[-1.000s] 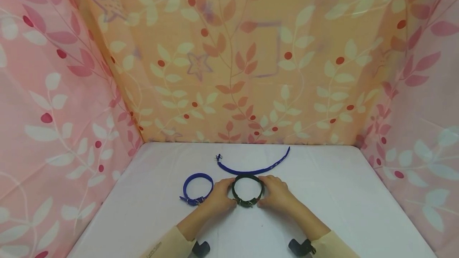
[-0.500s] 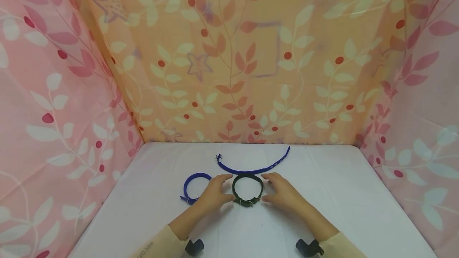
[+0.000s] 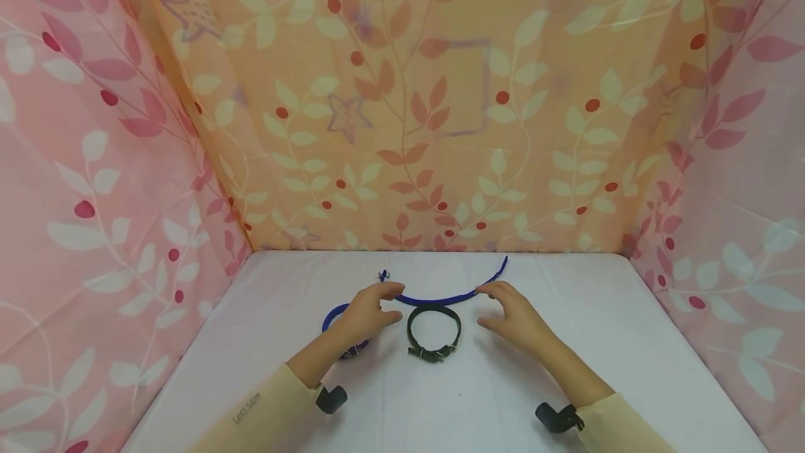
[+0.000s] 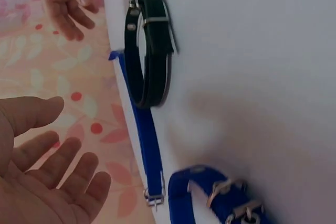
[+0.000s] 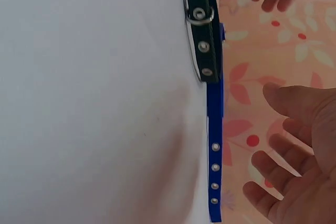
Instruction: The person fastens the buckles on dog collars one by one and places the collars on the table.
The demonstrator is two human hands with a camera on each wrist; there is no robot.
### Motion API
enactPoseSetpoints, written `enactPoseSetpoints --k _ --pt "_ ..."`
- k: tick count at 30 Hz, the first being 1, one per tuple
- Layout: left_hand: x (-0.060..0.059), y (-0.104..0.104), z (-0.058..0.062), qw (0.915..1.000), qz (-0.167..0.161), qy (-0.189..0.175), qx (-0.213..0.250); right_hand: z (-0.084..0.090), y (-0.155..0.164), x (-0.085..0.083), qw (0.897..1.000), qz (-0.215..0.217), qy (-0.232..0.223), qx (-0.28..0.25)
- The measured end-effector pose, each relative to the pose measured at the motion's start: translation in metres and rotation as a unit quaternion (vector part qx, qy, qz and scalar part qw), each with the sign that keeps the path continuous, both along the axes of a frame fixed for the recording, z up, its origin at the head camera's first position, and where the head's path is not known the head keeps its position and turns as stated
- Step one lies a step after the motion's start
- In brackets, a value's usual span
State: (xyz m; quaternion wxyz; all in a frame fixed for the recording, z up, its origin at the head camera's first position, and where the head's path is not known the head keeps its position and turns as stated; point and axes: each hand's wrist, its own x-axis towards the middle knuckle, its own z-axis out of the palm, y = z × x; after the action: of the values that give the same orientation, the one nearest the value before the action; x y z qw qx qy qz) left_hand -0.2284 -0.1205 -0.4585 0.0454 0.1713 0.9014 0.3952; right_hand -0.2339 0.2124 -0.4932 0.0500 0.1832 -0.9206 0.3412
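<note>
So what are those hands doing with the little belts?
They look like small collars. A person's two hands are open above a white table. The left hand and the right hand are both reaching toward a long blue collar lying unbuckled and stretched out at the back. Neither hand holds anything. Between them lies a black collar, buckled into a ring. Another blue collar, also buckled, lies partly under the left hand.

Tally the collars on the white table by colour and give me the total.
Blue strap collars: 2, one buckled into a loop partly under the left hand, one lying open in a long curve near the right hand.
Dark green buckled collar: 1, between the hands.
Total: 3 collars.
</note>
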Motion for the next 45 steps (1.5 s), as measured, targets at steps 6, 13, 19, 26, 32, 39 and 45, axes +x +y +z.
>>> enactPoseSetpoints --k 6,13,19,26,32,39,45 --pt "-0.019 -0.017 0.002 0.9991 -0.016 0.026 -0.031 0.005 0.016 -0.015 0.999 0.022 0.027 0.019" --pt "-0.045 -0.041 0.001 0.9964 -0.014 0.036 -0.075 0.007 0.049 -0.04 0.998 0.019 0.043 0.029" --pt "-0.069 -0.053 -0.004 0.9939 -0.012 0.046 -0.099 0.01 0.066 -0.06 0.998 0.015 0.047 0.026" --pt "-0.089 -0.055 -0.017 0.9924 0.005 0.023 -0.121 0.003 0.076 -0.091 1.0 -0.01 0.007 0.018" --pt "-0.103 -0.056 -0.023 0.9926 0.026 -0.003 -0.119 -0.003 0.084 -0.105 0.999 -0.036 -0.028 -0.001" --pt "-0.116 -0.06 -0.035 0.9912 0.004 -0.042 -0.125 -0.01 0.082 -0.116 0.998 -0.031 -0.043 -0.026" --pt "-0.124 -0.059 -0.042 0.9896 -0.008 -0.04 -0.138 -0.02 0.079 -0.133 0.998 -0.039 -0.051 -0.011"
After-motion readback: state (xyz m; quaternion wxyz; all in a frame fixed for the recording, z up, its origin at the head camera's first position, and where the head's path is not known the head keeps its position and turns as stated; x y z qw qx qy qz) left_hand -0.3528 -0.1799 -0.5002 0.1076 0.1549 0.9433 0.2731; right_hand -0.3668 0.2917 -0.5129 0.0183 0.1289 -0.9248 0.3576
